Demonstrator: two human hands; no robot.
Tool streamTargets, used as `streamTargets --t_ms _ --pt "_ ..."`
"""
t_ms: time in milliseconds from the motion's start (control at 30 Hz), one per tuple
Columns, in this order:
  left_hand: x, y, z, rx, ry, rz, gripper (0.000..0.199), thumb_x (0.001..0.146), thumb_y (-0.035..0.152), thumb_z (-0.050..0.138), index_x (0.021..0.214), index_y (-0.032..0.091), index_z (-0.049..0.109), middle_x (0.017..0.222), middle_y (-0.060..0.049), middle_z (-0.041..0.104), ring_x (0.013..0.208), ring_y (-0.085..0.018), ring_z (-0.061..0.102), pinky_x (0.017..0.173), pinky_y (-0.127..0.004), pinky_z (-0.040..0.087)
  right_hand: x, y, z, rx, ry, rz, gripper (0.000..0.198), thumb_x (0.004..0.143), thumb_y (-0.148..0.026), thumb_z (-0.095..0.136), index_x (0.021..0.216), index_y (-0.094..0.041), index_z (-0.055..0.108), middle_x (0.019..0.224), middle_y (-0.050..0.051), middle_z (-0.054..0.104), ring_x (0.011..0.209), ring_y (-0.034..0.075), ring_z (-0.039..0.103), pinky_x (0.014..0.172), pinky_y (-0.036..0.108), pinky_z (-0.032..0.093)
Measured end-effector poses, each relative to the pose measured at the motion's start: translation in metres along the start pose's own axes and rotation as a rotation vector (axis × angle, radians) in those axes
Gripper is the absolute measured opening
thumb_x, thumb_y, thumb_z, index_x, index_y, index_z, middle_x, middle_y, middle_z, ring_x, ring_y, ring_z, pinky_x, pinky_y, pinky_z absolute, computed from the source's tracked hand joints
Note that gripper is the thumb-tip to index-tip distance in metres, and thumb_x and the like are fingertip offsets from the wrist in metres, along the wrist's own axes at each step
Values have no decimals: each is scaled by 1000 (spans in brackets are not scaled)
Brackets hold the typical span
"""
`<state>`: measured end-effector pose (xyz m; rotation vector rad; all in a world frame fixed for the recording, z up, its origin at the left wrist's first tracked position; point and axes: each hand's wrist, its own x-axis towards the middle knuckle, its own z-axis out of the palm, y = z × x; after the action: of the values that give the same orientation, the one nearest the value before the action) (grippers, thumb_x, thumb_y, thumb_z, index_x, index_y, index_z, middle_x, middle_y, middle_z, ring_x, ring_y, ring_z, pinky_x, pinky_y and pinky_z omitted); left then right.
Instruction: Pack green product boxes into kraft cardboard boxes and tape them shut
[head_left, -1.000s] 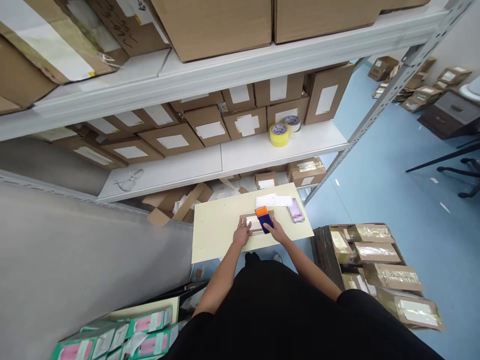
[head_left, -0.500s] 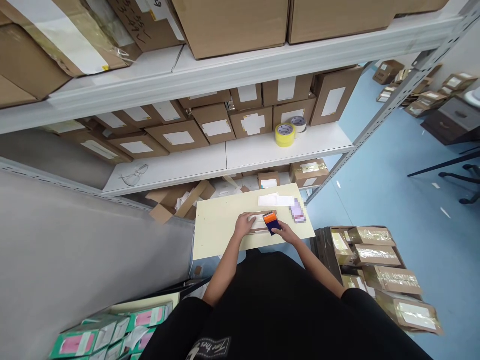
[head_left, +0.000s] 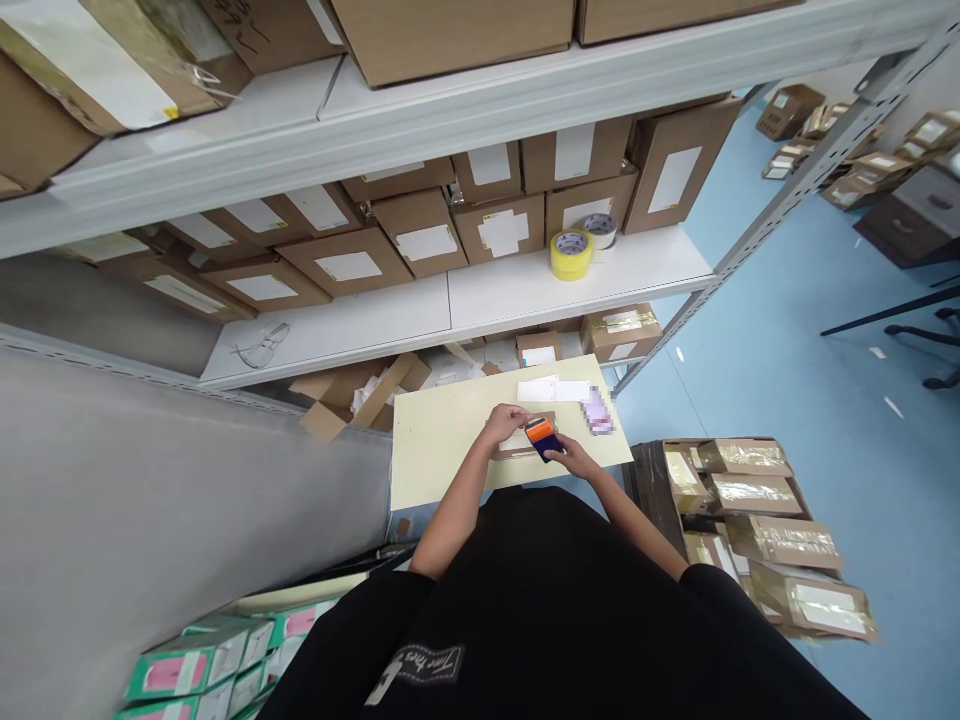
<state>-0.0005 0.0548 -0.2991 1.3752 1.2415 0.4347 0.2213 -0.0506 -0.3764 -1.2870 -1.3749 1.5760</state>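
While the right hand (head_left: 574, 458) holds one orange-blue tool (head_left: 541, 436), one carton (head_left: 515, 443) lies beneath.

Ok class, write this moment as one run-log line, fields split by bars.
right hand: holds tool | left hand: at tool's orange end, contact unclear | box: on table | papers: beyond box

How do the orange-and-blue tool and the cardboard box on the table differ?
The orange-and-blue tool is bright; the cardboard box is brown with white on top. The tool is smaller than the box. The right grip holds the tool; the box rests on the table.
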Motion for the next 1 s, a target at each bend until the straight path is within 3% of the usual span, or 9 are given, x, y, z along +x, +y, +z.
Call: streamTargets --t_ms 300,433,567,767,1000 --pt "-9 10 -1 1 114 -4 38 74 53 84 81 16 82 76 -6 77 69 -18 65 67 -30 50 0 -20 1 -156 69 22 55 88 -69 63 112 -20 68 98 6 74 90 27 67 81 38 52" --pt "-18 16 1 69 247 64 34 81 50 77 79 17 82 73 -5 76 69 -18 65 66 -29 49 5 -25 2 -206 172 56 51 86 -71 60 92 -21 67 81 2 70 79 24 64 73 34 50" --pt "-32 18 1 111 377 181 27 87 42 71 78 19 81 80 -6 77 73 -19 67 70 -31 51 8 -41 -2 -224 145 22 50 84 -72 65 86 -21 65 78 2 68 75 23 63 68 32 47" --pt "-52 24 -19 74 574 244 19 86 33 70 76 21 78 82 -6 76 77 -20 68 74 -32 53 4 -64 -13 -239 113 2 50 83 -71 68 85 -21 65 79 2 69 75 23 62 67 31 46" --pt "-78 13 -55 47 751 216 21 84 39 70 78 21 78 84 -6 77 78 -20 68 77 -32 54 0 -67 -30 -367 62 -15 48 84 -70 70 81 -22 63 77 1 68 71 21 61 64 29 41"
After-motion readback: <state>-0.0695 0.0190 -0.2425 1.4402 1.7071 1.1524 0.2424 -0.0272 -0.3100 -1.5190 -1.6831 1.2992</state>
